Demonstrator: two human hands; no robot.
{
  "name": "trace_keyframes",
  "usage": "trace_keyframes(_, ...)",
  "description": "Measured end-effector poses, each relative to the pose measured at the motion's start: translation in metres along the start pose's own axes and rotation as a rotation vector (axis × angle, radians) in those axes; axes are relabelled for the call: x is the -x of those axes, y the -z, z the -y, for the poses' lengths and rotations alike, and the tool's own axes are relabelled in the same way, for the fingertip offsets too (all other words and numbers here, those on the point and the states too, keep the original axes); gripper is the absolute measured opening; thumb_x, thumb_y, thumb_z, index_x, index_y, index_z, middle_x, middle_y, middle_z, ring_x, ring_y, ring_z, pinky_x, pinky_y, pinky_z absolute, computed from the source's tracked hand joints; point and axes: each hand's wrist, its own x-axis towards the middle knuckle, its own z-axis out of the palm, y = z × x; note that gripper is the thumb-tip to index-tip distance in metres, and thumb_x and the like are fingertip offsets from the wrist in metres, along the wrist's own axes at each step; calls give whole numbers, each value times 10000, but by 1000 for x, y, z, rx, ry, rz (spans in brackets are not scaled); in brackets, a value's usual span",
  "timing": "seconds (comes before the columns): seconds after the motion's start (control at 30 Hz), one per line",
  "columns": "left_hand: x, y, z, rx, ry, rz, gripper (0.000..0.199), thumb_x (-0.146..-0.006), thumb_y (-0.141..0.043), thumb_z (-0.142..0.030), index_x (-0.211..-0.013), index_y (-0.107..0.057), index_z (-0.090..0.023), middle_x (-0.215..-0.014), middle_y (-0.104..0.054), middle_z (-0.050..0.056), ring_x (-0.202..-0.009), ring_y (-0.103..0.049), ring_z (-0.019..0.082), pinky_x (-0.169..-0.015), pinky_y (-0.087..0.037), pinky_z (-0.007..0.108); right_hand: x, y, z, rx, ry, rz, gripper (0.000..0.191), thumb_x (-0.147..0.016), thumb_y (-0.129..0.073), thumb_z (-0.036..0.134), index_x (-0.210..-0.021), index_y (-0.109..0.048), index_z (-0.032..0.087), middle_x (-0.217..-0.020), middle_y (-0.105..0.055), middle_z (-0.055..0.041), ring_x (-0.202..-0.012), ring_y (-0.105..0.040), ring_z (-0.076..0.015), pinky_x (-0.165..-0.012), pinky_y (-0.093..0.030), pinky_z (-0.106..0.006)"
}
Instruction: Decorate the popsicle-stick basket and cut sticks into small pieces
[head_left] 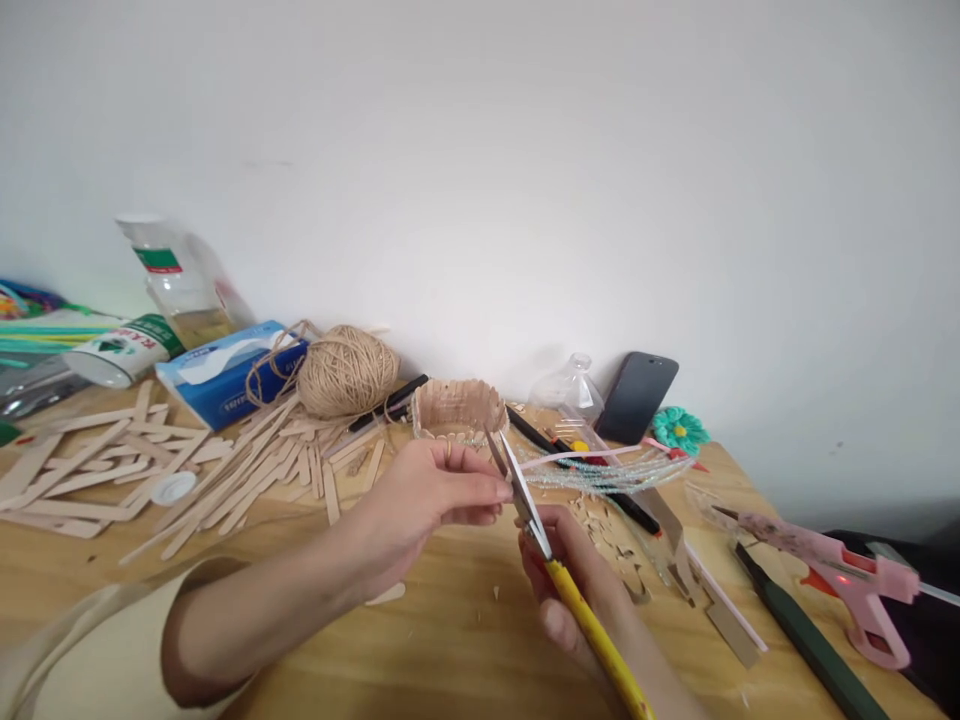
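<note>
My right hand (pixel 574 580) is wrapped round a pair of yellow-handled snips (pixel 592 620), whose metal blades point up and away from me, slightly apart. Close beside the blades, the fingertips of my left hand (pixel 435 490) are pinched together. Whatever they hold is too small or hidden to make out. Just beyond both hands stands a small round container made of craft sticks (pixel 459 408). Tiny wood scraps (pixel 596 525) lie scattered to the right of the snips, and a short rounded stick end (pixel 386 594) rests below my left wrist.
Craft sticks (pixel 82 470) are heaped on the left, near a twine ball (pixel 349 370), a blue tissue pack (pixel 236 375) and a bottle (pixel 180 285). To the right are a phone (pixel 637 397), beaded strands (pixel 607 472), a teal flower (pixel 681 430) and a pink glue gun (pixel 840 575).
</note>
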Motion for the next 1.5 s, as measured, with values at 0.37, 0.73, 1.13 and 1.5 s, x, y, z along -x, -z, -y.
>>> trace_keyframes(0.37,0,1,5,14,5,-41,140,-564,-786,-136,-590,-649,-123,-600,-656,-17,-601,-580,73,-659,-471,214,0,-1,-5,80,12,-5,585,-748,-412,755,-987,-412,221,-691,-344,38,-591,-295,-130,-516,-243,-257)
trace_keyframes(0.73,1,2,-2,-45,-36,-24,141,-533,-789,-145,-564,-652,-129,-600,-641,-11,-610,-566,94,-686,-468,254,3,-1,-1,112,-26,-45,619,-698,-419,796,-920,-416,219,-656,-336,54,-570,-286,-122,-501,-232,-257)
trace_keyframes(1.13,2,5,-6,-173,-65,-21,94,-553,-756,-139,-551,-662,-149,-558,-638,-13,-594,-563,103,-643,-453,244,6,1,-2,137,-49,-58,601,-697,-448,783,-914,-423,224,-662,-347,50,-574,-295,-126,-503,-235,-250)
trace_keyframes(1.5,1,9,-8,-254,-52,-21,70,-549,-741,-153,-568,-673,-154,-549,-644,-15,-580,-554,106,-635,-425,250,6,3,4,199,-73,-42,577,-701,-451,776,-870,-424,225,-631,-329,60,-554,-289,-125,-495,-225,-249)
